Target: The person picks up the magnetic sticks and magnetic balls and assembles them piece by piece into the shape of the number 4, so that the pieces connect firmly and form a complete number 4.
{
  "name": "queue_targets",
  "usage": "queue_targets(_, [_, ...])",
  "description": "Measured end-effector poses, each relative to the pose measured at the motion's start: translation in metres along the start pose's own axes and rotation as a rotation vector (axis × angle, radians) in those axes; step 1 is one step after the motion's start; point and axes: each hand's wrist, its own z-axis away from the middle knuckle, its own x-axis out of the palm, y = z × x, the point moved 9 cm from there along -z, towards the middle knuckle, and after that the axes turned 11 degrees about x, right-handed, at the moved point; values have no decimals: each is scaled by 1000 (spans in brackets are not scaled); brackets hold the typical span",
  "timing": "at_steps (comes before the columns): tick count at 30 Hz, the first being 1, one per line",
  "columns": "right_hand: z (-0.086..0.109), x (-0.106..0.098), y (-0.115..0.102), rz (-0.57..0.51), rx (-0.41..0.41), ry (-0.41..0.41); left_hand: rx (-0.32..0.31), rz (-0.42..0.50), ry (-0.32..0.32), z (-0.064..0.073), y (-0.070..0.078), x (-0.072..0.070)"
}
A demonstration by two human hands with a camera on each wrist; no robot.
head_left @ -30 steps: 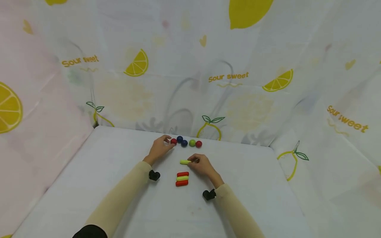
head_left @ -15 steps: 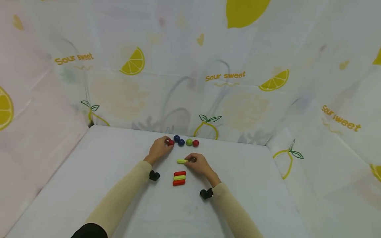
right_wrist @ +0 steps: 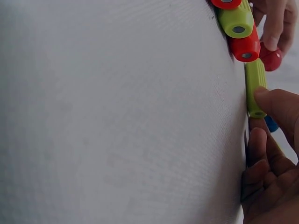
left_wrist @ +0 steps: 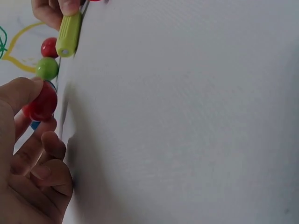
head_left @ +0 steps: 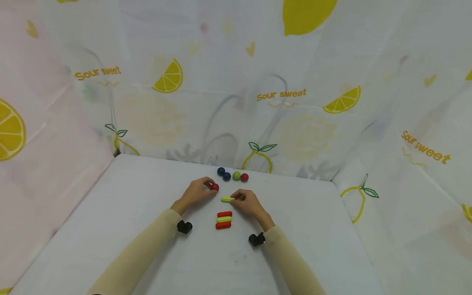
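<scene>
Over a white table (head_left: 309,225), the right hand (head_left: 250,203) and left hand (head_left: 194,193) each pinch between thumb and fingers. Beyond three sticks (head_left: 224,219) lying side by side, the right holds a yellow-green stick (head_left: 226,199); near four other balls (head_left: 236,175), the left holds a red ball (head_left: 215,187).

On the bench (head_left: 313,229), three bars (head_left: 223,219) lie side by side in front of you, one behind another, their ends pointing left and right. Behind them, your right hand (head_left: 248,203) holds a fourth bar (head_left: 226,199) by its right end. Farther back and to the left, your left hand (head_left: 194,192) holds a single ball (head_left: 215,187). Behind that, near the bench's far edge, a pair of balls (head_left: 225,175) sits just left of two more balls (head_left: 237,175); a hanging sheet (head_left: 221,57) rises behind them.
</scene>
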Motion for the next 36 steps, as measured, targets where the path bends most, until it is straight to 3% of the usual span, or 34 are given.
queue_targets(5, [1,0,2,-1,22,5,53,29,13,8,1,1])
queue_targets(19, [4,-3,0,-17,11,17,91,68,-17,17,9,12])
queue_targets(36, [3,-7,2,-84,-7,21,73,47,1,21,3,12])
